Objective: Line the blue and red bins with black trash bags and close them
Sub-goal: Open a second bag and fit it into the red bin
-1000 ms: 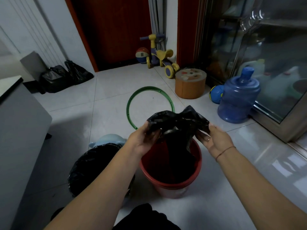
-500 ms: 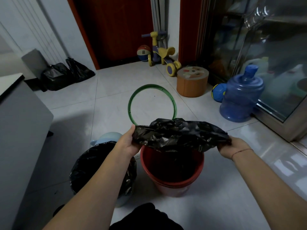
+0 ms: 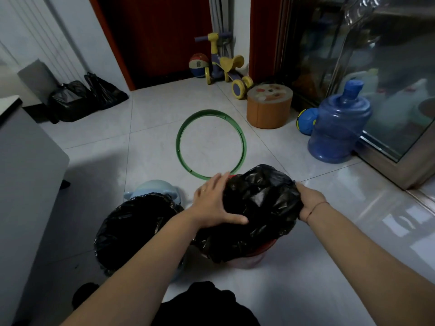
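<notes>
At lower centre of the frame, the crinkled black plastic trash bag (image 3: 256, 208) lies bunched over the round red plastic bin (image 3: 261, 251). The left hand (image 3: 215, 204) presses flat on it, fingers spread; the right hand (image 3: 308, 202) pinches its right edge. Risk: with the film bunched on top, the hem may slip off the far rim, or tear if overstretched; the bag-lined pale blue plastic bin (image 3: 153, 188) just left could be knocked.

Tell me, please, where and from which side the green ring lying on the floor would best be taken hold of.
Probably the near arc of the green ring, reached from above and from the person's side. It lies flat on the tiled floor, a thin open hoop, so fingers can hook under the band from inside. That arc is closest, just past the black bag that the left hand and right hand are on.
</notes>
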A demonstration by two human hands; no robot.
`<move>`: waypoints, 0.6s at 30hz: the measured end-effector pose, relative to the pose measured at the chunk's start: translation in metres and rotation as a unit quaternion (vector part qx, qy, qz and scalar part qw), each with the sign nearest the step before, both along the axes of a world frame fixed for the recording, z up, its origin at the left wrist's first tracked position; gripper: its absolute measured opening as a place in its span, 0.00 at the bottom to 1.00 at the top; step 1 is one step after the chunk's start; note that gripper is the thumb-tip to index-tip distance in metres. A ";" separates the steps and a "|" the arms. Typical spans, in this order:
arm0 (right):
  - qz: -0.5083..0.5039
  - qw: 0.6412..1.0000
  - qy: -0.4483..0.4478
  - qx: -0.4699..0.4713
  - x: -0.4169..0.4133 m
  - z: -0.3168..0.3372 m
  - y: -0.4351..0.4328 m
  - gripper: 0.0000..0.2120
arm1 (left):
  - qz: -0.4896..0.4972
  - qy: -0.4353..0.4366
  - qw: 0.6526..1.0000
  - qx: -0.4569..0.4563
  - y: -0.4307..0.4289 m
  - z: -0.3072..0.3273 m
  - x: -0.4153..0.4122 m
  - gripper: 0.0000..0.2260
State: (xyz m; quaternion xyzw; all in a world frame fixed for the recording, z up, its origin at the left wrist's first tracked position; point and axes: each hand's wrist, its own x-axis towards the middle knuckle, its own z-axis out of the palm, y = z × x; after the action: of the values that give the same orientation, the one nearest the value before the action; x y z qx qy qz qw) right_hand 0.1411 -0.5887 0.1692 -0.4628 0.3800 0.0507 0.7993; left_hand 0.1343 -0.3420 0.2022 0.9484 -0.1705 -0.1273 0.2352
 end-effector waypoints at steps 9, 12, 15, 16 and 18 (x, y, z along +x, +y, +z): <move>0.287 0.944 -0.108 -0.126 0.010 0.034 0.048 0.29 | 0.078 -0.057 0.977 -0.191 -0.039 0.010 0.005 0.10; 0.419 0.880 -0.162 -0.153 0.012 0.032 0.034 0.25 | 0.143 -0.004 0.946 -0.292 -0.027 0.019 0.023 0.10; 0.500 0.807 -0.157 -0.273 0.011 0.031 0.020 0.09 | 0.215 -0.029 0.934 -0.285 -0.013 0.028 0.043 0.14; 0.487 0.800 -0.152 -0.316 0.013 0.029 0.016 0.06 | 0.232 -0.038 0.932 -0.275 -0.010 0.029 0.048 0.14; 0.435 0.819 -0.149 -0.343 0.016 0.024 0.008 0.05 | 0.262 -0.036 0.922 -0.282 -0.007 0.029 0.056 0.14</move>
State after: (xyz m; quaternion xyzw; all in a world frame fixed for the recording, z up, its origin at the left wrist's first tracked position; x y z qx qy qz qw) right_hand 0.1575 -0.5804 0.1934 -0.8261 0.0084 0.1896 0.5305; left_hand 0.1908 -0.3493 0.2308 0.8578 0.0466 0.0258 0.5113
